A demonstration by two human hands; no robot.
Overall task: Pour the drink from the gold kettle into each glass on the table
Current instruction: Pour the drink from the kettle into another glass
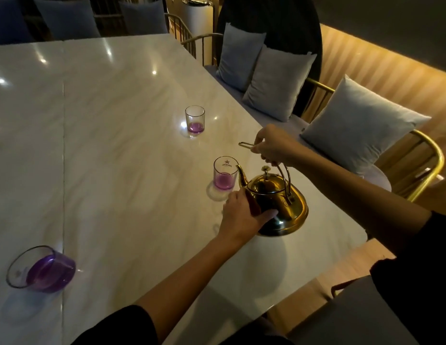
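The gold kettle point(279, 205) is tilted over the white marble table point(117, 145), its spout touching the rim of the middle glass point(225, 173), which holds purple drink. My right hand point(273, 145) grips the kettle's looped handle from above. My left hand point(244, 215) presses against the kettle's front side under the spout. A far glass point(195, 119) stands upright with a little purple drink. At the near left a third glass point(40, 268) holds a larger amount of purple drink.
A seam runs down the table at the left point(63, 170). Gold-framed chairs with grey cushions point(361, 125) line the right side. The table's right edge lies close to the kettle. More cushioned seats stand at the far end.
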